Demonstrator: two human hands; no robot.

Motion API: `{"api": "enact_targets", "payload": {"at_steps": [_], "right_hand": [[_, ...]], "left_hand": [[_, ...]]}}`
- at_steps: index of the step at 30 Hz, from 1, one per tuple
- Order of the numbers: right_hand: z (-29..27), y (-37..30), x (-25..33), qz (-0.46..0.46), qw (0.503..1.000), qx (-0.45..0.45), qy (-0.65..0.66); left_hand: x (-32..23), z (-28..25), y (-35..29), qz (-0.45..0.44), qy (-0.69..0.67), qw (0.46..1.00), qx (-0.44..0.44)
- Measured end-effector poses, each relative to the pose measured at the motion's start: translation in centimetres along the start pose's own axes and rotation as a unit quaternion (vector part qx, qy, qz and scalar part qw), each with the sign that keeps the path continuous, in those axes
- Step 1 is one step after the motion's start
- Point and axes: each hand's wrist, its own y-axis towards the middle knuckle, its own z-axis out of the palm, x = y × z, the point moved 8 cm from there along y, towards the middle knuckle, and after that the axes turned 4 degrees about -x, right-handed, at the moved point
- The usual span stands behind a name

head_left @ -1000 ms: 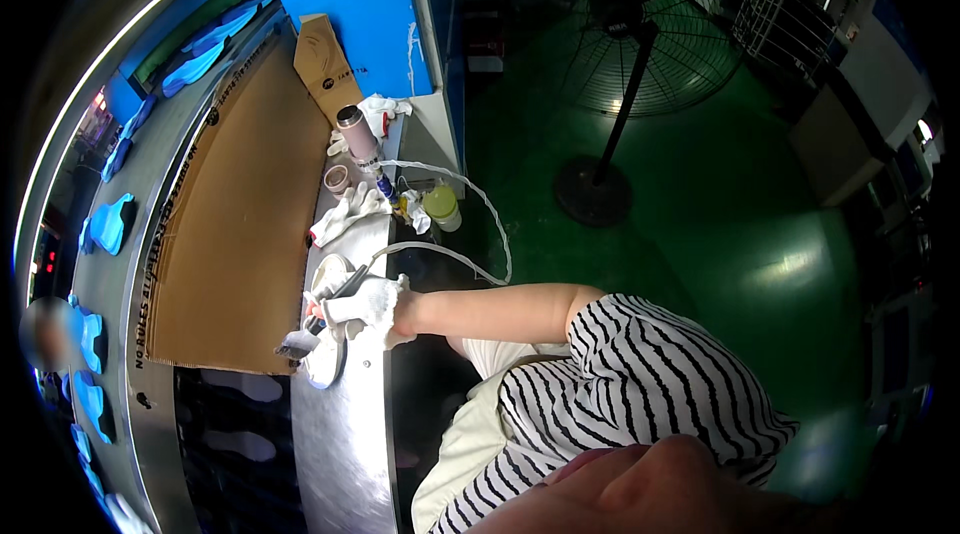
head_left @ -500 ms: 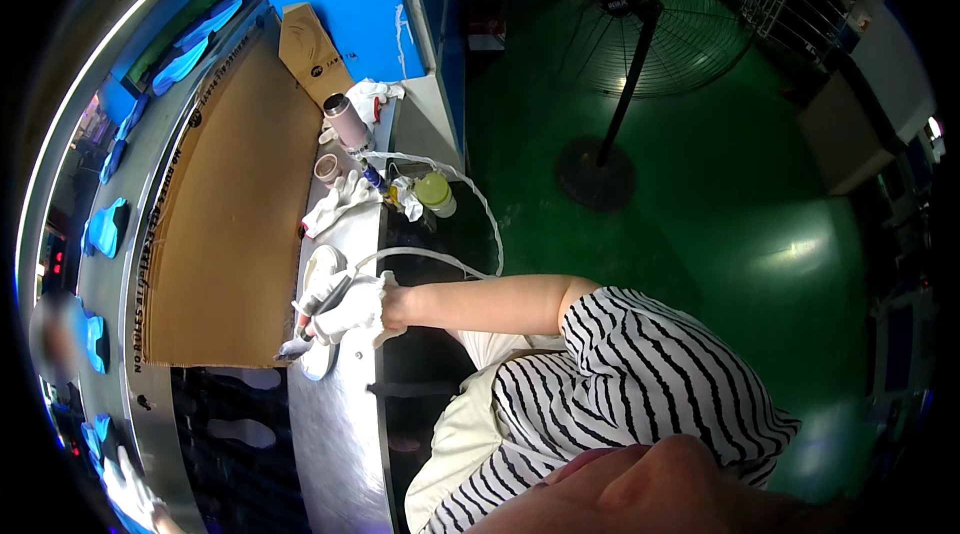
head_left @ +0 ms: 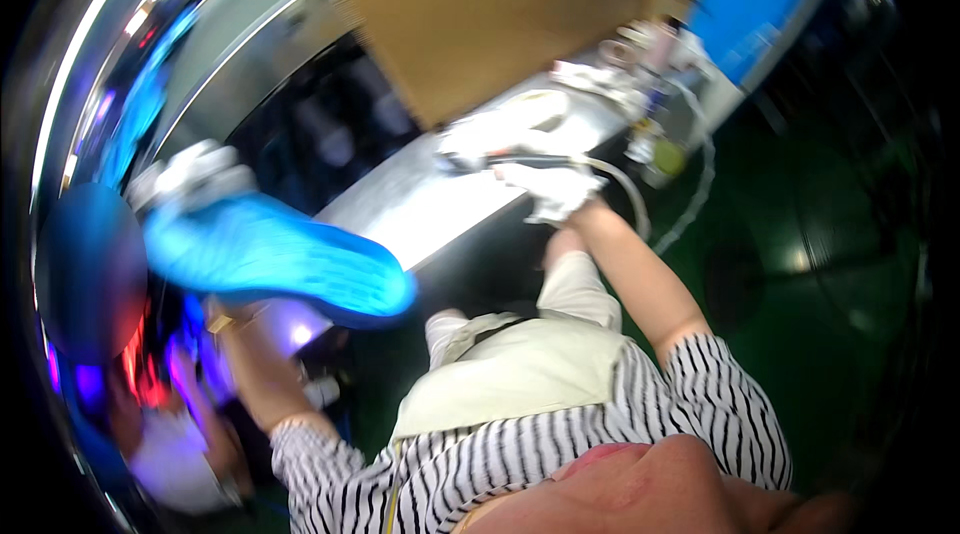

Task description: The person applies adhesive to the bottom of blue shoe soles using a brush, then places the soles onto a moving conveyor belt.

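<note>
A metal bench (head_left: 420,214) crosses the scene, a brown cardboard sheet (head_left: 510,29) at its far side. On the left, the gloved left hand (head_left: 198,174) clamps the far end of a blue shoe-shaped piece (head_left: 285,256). Farther right, the gloved right hand (head_left: 555,189), blurred, grips a dark tool (head_left: 540,161) beside whitish items (head_left: 535,109).

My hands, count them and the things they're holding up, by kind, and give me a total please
Gloved hands: 2, left hand and right hand
Blue sole: 1, in the left hand
Dark-handled tool: 1, blurred, in the right hand
Total: 4
</note>
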Motion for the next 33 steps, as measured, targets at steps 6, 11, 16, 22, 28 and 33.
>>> {"api": "enact_targets", "payload": {"at_steps": [6,11,16,22,28,33], "right_hand": [[1.2,2.3,2.6,-0.006,0.989,-0.049,-0.141],[1.1,1.2,3.4,0.003,0.995,-0.084,-0.053],[5.2,1.8,3.6,-0.036,0.995,-0.028,-0.091],[7.6,3.8,4.2,-0.071,0.990,-0.012,-0.124],[8.1,3.8,4.2,-0.104,0.989,-0.036,-0.098],[10.4,2.2,4.7,-0.171,0.965,-0.010,-0.198]], "left_hand": [[10.8,-16.5,-4.8,-0.126,-0.054,0.961,-0.240],[16.1,-13.6,-8.1,-0.165,-0.110,0.951,-0.238],[16.7,-12.7,-7.5,-0.131,-0.081,0.957,-0.246],[16.5,-11.9,-6.3,-0.030,-0.010,0.959,-0.282],[17.9,-13.7,-6.6,0.010,0.049,0.951,-0.305],[18.5,-15.4,-6.7,0.022,0.053,0.944,-0.326]]}}
